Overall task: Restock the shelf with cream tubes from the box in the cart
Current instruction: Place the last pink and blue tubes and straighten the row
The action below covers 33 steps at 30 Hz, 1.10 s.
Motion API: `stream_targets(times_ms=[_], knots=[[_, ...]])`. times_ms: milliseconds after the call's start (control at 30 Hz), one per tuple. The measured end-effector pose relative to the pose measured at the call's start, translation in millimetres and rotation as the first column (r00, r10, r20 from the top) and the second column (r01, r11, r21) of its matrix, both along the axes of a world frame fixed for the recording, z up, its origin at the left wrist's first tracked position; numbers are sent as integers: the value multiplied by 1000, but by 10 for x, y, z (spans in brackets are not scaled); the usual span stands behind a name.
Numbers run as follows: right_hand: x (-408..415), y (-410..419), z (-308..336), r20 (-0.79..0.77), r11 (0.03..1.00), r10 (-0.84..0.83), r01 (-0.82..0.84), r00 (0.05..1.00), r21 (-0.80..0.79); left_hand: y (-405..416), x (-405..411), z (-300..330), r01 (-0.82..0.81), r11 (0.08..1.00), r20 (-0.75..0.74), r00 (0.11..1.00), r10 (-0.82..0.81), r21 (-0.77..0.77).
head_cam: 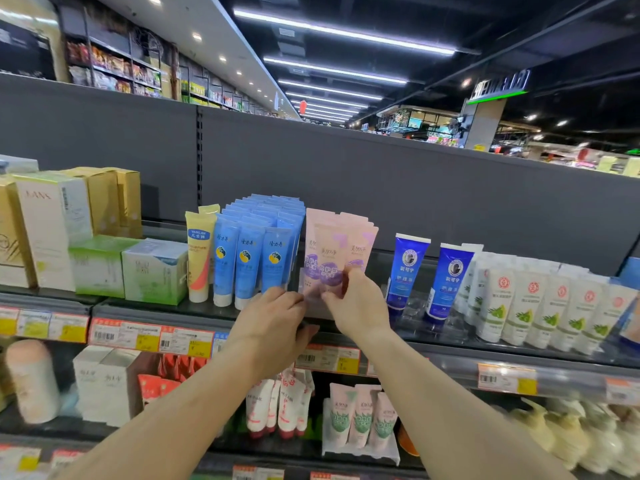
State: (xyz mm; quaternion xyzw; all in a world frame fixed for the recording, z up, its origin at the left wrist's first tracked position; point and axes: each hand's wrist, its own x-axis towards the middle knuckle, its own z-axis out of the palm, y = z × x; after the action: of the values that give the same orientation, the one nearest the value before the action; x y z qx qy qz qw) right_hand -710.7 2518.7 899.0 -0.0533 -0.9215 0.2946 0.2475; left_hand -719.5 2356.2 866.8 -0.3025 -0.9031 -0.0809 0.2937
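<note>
Here both hands [277,313] [356,299] grip pink tubes [329,258] at shelf edge [207,315].

On the top shelf [207,315], three light-blue tubes [248,263] stand in the front row, with more rows behind that I can't count. Two yellow tubes [199,254] stand beside them, then at least three pink cream tubes [329,251], two dark-blue tubes [407,268] and five white tubes [519,306] along the front edge. Below, three pink-and-green tubes [362,415]. Two hands reach in.
</note>
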Motion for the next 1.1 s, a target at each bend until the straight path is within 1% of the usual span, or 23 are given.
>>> stream_targets(times_ms=[200, 333, 467, 667, 800, 900, 1033, 1100], knots=[[-19, -37, -22, 23, 995, -101, 102, 995, -6, -30, 14, -25, 26, 999, -44, 999, -27, -22], [66, -60, -31, -35, 984, -154, 150, 987, -100, -46, 14, -47, 32, 999, -55, 998, -33, -17], [95, -102, -21, -53, 974, -216, 212, 975, -78, -63, 16, -73, 32, 999, -58, 998, -32, -6], [94, -92, -59, -44, 974, -215, 211, 976, -80, -84, 26, -78, 24, 1000, -71, 997, -24, -14], [118, -95, -39, -24, 976, -214, 213, 976, -53, -84, 28, -88, 25, 1000, -80, 996, -25, -11], [157, -97, -46, -17, 973, -219, 217, 976, -80, -80, 27, -97, 25, 1000, -90, 996, -25, -11], [215, -52, -86, 55, 974, -223, 219, 973, 65, -76, 28, -106, 19, 1000, -87, 996, -20, -15], [259, -19, -101, 90, 980, -187, 179, 978, 88, -74, 43, -115, 13, 1000, -55, 998, -14, -20]])
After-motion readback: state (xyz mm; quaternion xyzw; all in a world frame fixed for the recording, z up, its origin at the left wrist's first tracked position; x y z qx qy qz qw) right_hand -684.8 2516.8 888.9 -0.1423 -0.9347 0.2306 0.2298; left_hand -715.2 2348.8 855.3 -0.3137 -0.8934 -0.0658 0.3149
